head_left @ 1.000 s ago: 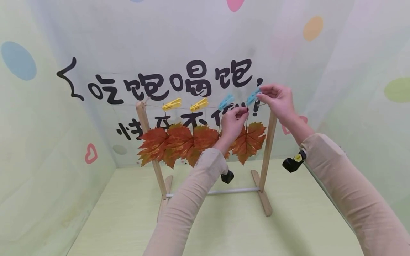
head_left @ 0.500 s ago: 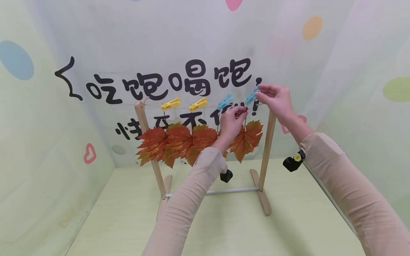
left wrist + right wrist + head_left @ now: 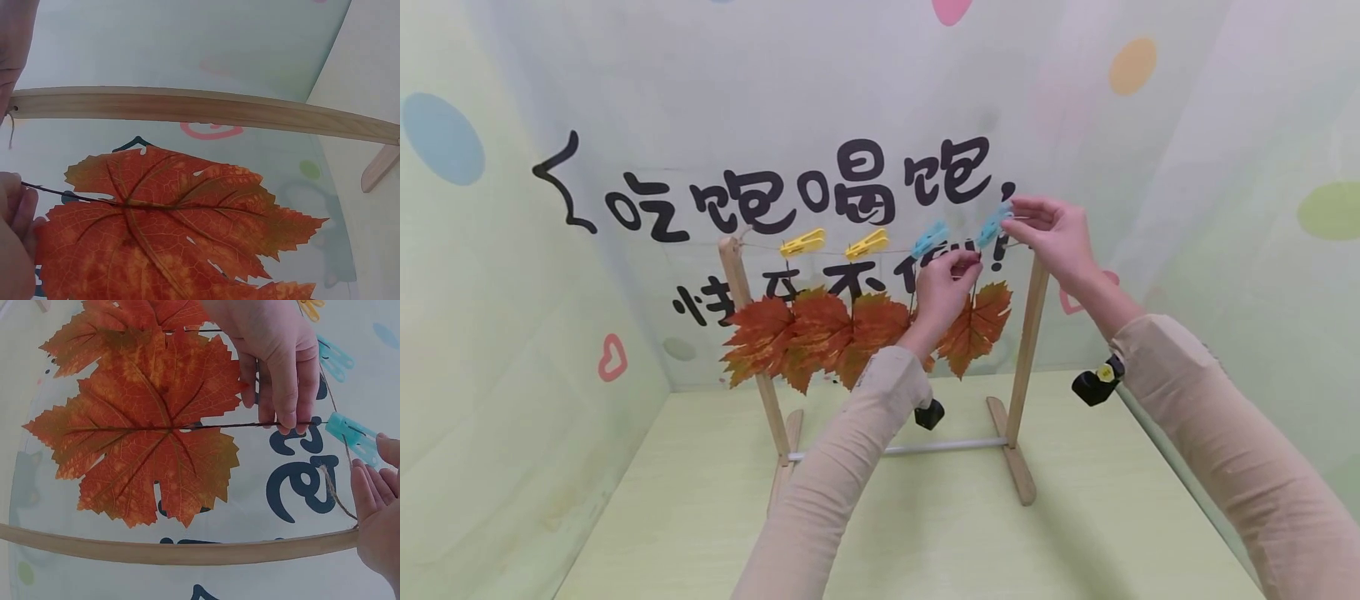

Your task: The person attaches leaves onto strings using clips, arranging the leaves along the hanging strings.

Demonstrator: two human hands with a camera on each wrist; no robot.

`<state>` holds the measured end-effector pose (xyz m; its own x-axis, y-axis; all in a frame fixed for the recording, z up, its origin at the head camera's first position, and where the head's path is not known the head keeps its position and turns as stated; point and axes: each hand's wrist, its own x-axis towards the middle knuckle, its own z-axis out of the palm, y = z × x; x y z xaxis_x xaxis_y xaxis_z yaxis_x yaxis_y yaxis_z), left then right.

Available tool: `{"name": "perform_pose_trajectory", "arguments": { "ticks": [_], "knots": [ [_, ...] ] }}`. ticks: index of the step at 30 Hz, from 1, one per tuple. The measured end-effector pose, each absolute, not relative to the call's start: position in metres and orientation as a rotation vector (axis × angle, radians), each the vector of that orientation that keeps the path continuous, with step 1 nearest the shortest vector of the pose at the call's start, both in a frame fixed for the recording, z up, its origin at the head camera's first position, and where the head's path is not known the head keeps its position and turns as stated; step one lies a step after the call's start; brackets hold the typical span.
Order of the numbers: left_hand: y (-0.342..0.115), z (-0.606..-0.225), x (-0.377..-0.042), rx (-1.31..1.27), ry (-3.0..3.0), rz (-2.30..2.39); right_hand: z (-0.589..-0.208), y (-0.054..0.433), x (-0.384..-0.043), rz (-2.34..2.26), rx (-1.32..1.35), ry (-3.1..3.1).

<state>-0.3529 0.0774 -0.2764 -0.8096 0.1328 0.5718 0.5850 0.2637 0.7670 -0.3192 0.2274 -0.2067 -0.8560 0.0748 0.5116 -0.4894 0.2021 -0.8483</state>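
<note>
An orange-red artificial maple leaf (image 3: pixel 144 431) hangs at the right end of a twine line, its dark stem (image 3: pixel 231 425) reaching up to a blue clothespin (image 3: pixel 350 436). My left hand (image 3: pixel 946 287) pinches that stem near its top between thumb and fingers. At the clothespin's handle end, my right hand (image 3: pixel 1054 237) grips it between thumb and fingertips. The clip's nose sits at the twine and the stem tip; whether it bites the stem is too small to tell. In the left wrist view, the leaf (image 3: pixel 169 212) spreads beside my left fingers (image 3: pixel 19 206).
A wooden stand with a right post (image 3: pixel 1028 350), a left post (image 3: pixel 767 417) and a white crossbar (image 3: pixel 947 448) carries the twine. Two yellow clothespins (image 3: pixel 867 243) and another blue clothespin (image 3: pixel 929 239) hold more leaves (image 3: pixel 820 325). A printed cloth (image 3: pixel 880 83) hangs behind.
The right-hand leaf has swung slightly left and up. Both hands keep nearly the same place and grip, on the stem and on the blue clothespin.
</note>
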Motion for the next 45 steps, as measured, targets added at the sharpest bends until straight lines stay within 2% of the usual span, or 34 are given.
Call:
{"name": "perform_pose_trajectory", "arguments": {
  "ticks": [20,33,45],
  "knots": [
    [0.049,-0.286,-0.334,-0.763,-2.101,-1.42,-0.23,0.241,-0.299,1.648,0.437,-1.986],
    [0.006,-0.311,-0.317,-0.853,-2.128,-1.409,-0.29,0.258,-0.289,1.524,0.48,-2.166],
    [-0.056,-0.347,-0.307,-0.709,-2.221,-1.443,-0.354,0.259,-0.27,1.516,0.483,-2.262]
  ]
}}
